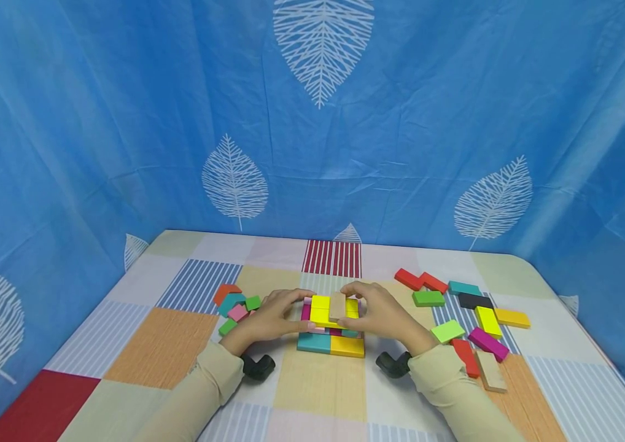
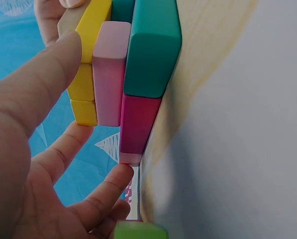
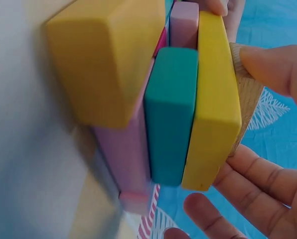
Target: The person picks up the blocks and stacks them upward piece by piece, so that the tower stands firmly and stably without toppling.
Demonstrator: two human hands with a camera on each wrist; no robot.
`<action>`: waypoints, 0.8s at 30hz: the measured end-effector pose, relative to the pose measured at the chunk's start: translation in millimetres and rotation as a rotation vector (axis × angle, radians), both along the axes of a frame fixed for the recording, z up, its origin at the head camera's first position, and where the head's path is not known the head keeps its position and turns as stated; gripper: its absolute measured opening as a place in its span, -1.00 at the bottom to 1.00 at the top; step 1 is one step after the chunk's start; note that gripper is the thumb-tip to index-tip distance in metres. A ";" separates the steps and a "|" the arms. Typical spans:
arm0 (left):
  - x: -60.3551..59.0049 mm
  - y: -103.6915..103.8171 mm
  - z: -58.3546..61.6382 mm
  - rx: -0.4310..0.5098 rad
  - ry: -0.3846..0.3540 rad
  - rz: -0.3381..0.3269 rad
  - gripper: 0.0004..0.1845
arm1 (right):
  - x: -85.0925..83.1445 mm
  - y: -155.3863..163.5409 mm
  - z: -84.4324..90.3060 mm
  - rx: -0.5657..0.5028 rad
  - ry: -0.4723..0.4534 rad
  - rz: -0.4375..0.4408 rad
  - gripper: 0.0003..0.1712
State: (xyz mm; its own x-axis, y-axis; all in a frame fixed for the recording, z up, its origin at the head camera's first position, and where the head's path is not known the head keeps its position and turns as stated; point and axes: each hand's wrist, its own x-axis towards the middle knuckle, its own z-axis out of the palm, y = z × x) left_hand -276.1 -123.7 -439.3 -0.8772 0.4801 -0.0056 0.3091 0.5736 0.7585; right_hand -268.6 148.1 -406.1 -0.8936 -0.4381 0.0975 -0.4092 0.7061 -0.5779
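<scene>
A stack of coloured blocks (image 1: 330, 345) stands mid-table, teal and yellow at the base, with a yellow layer (image 1: 320, 310) on top. My left hand (image 1: 274, 319) holds the stack's left side. Its thumb (image 2: 44, 74) lies on the yellow blocks (image 2: 83, 84) and its fingertips touch the far ends of the pink (image 2: 110, 74) and magenta (image 2: 138, 122) blocks. My right hand (image 1: 381, 316) pinches a plain wooden block (image 1: 337, 305) lying on the yellow layer. The right wrist view shows the thumb (image 3: 273, 64) on that wooden block (image 3: 248, 94), above a yellow block (image 3: 216, 99) and a teal one (image 3: 171, 114).
Several loose blocks (image 1: 232, 304) lie left of the stack. A larger scatter (image 1: 467, 319) lies to the right, with a second wooden piece (image 1: 491, 371) near the front. Black wrist mounts (image 1: 260, 366) rest on the chequered cloth (image 1: 163, 344). A blue leaf-print curtain (image 1: 124, 123) encloses the table.
</scene>
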 end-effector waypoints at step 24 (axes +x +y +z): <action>-0.4 -0.4 0.3 -0.016 0.015 -0.003 -0.28 | -4.0 -15.2 1.8 -0.015 -0.062 0.018 -0.23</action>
